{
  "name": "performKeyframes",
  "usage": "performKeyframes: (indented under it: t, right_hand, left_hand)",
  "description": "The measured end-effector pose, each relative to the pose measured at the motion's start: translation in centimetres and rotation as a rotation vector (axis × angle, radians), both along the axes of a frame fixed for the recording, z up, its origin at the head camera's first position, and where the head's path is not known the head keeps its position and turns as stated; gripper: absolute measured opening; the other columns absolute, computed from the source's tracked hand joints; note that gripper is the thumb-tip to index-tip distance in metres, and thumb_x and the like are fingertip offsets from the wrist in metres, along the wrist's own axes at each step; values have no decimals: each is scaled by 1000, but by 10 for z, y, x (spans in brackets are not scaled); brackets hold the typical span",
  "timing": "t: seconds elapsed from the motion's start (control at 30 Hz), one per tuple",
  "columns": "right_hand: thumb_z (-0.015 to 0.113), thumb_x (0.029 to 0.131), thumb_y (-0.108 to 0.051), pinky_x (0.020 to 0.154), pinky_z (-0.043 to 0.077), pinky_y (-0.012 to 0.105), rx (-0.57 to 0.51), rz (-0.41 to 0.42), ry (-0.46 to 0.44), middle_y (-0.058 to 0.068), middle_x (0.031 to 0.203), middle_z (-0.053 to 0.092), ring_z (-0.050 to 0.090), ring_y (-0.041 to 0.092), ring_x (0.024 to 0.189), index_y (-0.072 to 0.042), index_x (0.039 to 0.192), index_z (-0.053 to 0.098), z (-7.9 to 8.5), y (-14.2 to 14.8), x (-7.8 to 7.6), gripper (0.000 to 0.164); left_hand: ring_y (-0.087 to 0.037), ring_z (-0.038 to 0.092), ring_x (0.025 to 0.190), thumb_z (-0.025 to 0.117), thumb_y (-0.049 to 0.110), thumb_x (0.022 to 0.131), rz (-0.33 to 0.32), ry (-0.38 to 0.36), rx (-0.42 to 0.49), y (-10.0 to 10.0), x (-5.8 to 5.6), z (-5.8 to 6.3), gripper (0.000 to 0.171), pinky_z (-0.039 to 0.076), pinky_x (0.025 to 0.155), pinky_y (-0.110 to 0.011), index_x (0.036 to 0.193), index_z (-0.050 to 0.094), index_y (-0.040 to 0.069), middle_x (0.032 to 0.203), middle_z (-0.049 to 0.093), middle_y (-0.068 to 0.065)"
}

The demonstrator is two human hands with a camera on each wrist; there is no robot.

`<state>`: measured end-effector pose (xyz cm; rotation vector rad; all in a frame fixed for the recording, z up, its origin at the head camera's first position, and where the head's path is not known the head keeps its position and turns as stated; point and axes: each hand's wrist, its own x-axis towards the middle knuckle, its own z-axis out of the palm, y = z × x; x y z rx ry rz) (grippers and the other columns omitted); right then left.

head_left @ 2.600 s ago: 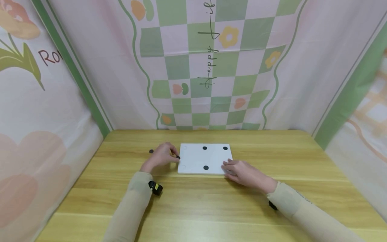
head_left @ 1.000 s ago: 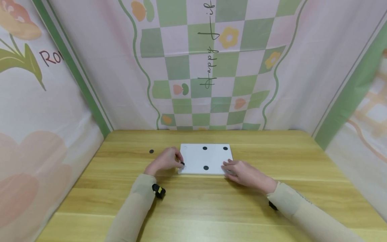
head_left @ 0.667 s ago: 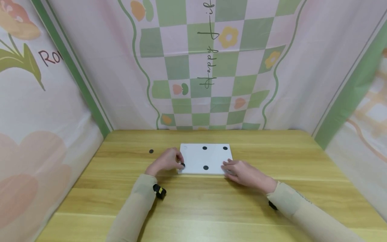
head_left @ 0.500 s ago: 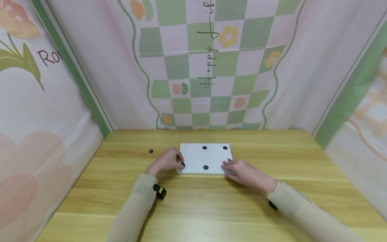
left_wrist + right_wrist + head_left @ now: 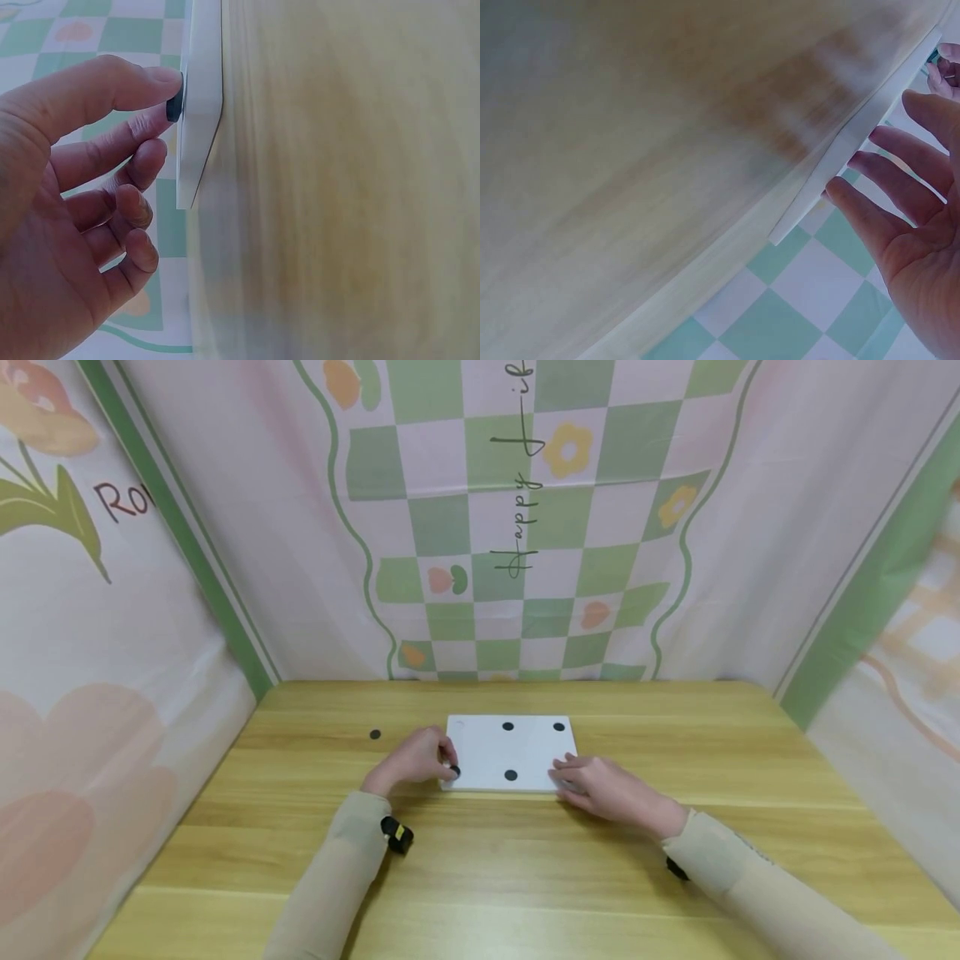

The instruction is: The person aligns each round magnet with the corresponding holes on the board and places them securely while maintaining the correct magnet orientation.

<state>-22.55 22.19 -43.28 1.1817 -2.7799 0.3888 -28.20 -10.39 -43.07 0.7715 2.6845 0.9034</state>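
A white rectangular board (image 5: 480, 750) lies flat on the table. At its near left corner my left hand (image 5: 414, 757) pinches a small black disc (image 5: 175, 106) between thumb and index finger, its edge against the board's face; the other fingers curl loosely. Three more black discs sit on the board: far middle (image 5: 507, 727), far right (image 5: 558, 727) and near middle. A faint round mark shows at the far left corner. My right hand (image 5: 607, 789) rests its relaxed fingertips on the board's near right corner and hides that corner.
One loose black disc (image 5: 375, 734) lies on the wooden table (image 5: 480, 877) to the left of the board, beyond my left hand. Behind the table hangs a green and white checked curtain (image 5: 502, 527), with patterned cloth on both sides.
My left hand has moved right and nearer with the pinched disc, from the board's left edge to its near left corner. In the last half second it barely moves. My right hand stays put.
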Motion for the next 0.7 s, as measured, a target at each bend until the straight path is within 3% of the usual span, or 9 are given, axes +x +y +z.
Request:
performKeyframes:
  t: [0.7]
  right_hand:
    - [62,91,-18,91,51,48,8,4,2,20,121,63,59,40,113,0,117,65,1,-1,0,32]
  left_hand:
    - [-14,52,77,79,11,76,16,13,1,0,3,3,10,48,68,-27,80,70,12,87,57,0]
